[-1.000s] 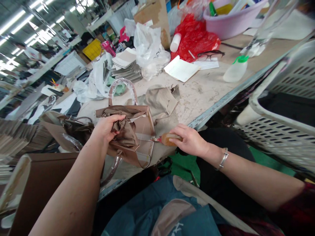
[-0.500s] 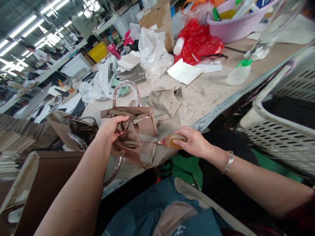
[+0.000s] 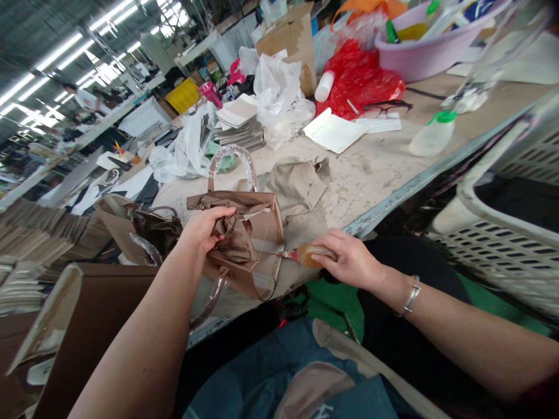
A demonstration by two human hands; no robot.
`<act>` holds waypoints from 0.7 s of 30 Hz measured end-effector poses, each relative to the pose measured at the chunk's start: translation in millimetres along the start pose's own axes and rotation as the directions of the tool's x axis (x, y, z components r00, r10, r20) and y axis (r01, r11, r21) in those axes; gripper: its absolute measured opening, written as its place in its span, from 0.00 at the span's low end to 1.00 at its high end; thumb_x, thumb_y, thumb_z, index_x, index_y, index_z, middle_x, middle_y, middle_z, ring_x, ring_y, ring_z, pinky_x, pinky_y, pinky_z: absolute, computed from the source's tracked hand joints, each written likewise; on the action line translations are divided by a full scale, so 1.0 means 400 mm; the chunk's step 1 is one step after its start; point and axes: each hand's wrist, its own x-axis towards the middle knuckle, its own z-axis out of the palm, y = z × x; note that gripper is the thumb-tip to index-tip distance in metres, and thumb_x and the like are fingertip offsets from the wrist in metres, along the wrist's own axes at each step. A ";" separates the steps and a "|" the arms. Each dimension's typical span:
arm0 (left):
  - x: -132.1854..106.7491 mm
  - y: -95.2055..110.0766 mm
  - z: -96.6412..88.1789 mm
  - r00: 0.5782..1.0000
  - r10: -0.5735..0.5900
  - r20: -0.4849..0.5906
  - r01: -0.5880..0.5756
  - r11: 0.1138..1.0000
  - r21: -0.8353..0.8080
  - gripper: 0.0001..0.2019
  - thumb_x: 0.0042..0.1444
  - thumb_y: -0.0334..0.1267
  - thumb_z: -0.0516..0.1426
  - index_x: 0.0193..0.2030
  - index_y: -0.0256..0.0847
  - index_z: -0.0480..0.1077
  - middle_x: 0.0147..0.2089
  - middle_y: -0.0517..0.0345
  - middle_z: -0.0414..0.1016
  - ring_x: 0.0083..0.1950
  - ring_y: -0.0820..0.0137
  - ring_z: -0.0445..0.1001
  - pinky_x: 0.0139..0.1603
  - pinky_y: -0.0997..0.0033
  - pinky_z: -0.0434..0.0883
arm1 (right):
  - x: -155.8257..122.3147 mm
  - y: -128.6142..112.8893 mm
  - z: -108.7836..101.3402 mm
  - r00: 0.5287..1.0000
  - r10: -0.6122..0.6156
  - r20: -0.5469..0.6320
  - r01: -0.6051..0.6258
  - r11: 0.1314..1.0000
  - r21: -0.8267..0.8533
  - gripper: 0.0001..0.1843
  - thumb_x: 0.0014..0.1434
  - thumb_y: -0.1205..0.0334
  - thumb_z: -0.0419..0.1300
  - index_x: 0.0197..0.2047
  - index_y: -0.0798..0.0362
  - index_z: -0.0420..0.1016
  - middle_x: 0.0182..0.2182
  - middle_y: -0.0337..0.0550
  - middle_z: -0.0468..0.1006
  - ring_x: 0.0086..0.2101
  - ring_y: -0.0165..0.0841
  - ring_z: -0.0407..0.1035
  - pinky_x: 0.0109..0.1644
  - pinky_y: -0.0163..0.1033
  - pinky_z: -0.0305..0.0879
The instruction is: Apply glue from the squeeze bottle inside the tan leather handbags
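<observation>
A brown handbag lies tilted on the worktable, its mouth toward me and its handles wrapped in clear plastic. My left hand is closed on the bag's dark brown lining, which is bunched at the opening. In my right hand is a squeeze bottle with amber contents and a red nozzle. The nozzle's thin tip points left at the bag's side edge; whether it touches cannot be made out. Beneath and behind the bag is a greyish cloth.
Another brown bag and a larger brown piece lie left. Behind stand stacked grey sheets, plastic bags, paper and a purple basin. To the right are a green-capped bottle and a white crate.
The whole view has shifted slightly, so things appear a little farther right. Both hands keep their holds, and the nozzle tip stays near the bag's edge.
</observation>
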 end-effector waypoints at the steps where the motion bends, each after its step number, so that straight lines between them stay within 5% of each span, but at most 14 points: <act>1: 0.001 0.000 0.000 1.000 -0.002 -0.005 0.002 1.000 0.000 0.17 0.26 0.36 0.70 0.27 0.36 0.73 0.20 0.66 0.73 0.18 0.76 0.66 0.12 0.78 0.56 | 0.001 0.000 0.002 1.000 0.007 0.011 -0.007 1.000 0.010 0.06 0.62 0.64 0.60 0.42 0.53 0.75 0.35 0.45 0.74 0.36 0.35 0.70 0.40 0.38 0.65; 5: -0.005 -0.002 0.000 1.000 -0.009 -0.012 0.009 1.000 0.004 0.17 0.26 0.37 0.70 0.26 0.37 0.71 0.18 0.67 0.72 0.17 0.76 0.66 0.12 0.78 0.56 | 0.002 -0.003 0.010 0.992 0.060 0.113 -0.076 0.986 0.147 0.06 0.61 0.62 0.60 0.41 0.52 0.77 0.34 0.43 0.75 0.36 0.34 0.71 0.41 0.38 0.66; 8: -0.021 -0.004 -0.005 1.000 -0.001 0.003 0.001 1.000 0.009 0.17 0.28 0.40 0.69 0.25 0.37 0.71 0.18 0.66 0.71 0.17 0.76 0.66 0.13 0.78 0.55 | 0.000 0.005 0.002 0.976 0.200 0.084 -0.217 0.915 0.340 0.10 0.59 0.55 0.63 0.41 0.52 0.77 0.35 0.42 0.77 0.36 0.36 0.72 0.42 0.39 0.67; 12: -0.053 0.001 -0.031 0.999 0.035 0.016 -0.036 0.999 0.020 0.15 0.29 0.40 0.68 0.26 0.36 0.74 0.20 0.60 0.74 0.18 0.71 0.69 0.15 0.76 0.57 | 0.010 0.054 -0.035 0.843 0.537 0.020 -0.381 0.571 0.727 0.19 0.51 0.49 0.69 0.43 0.49 0.77 0.35 0.43 0.79 0.32 0.36 0.74 0.35 0.38 0.69; 16: -0.108 0.027 -0.085 0.994 0.070 0.086 -0.075 0.996 0.052 0.13 0.31 0.39 0.67 0.26 0.35 0.75 0.22 0.55 0.76 0.21 0.66 0.73 0.19 0.71 0.65 | 0.044 0.103 -0.092 0.665 0.747 -0.003 -0.174 0.159 0.972 0.19 0.57 0.46 0.63 0.48 0.44 0.78 0.45 0.53 0.79 0.33 0.38 0.75 0.34 0.41 0.73; 19: -0.162 0.070 -0.129 0.978 0.145 0.152 -0.169 0.973 0.159 0.11 0.33 0.35 0.65 0.28 0.37 0.76 0.27 0.54 0.79 0.30 0.61 0.78 0.31 0.65 0.72 | 0.064 0.128 -0.119 0.629 0.769 0.118 -0.129 -0.046 0.991 0.18 0.62 0.45 0.56 0.45 0.45 0.80 0.37 0.51 0.78 0.29 0.34 0.72 0.29 0.37 0.74; 21: -0.199 0.101 -0.147 0.948 0.254 0.190 -0.314 0.831 0.459 0.08 0.36 0.34 0.64 0.28 0.38 0.76 0.30 0.52 0.80 0.36 0.57 0.80 0.38 0.63 0.74 | 0.074 0.144 -0.123 0.620 0.772 0.141 -0.120 -0.084 0.989 0.15 0.61 0.47 0.57 0.40 0.46 0.79 0.30 0.45 0.75 0.23 0.29 0.67 0.21 0.30 0.68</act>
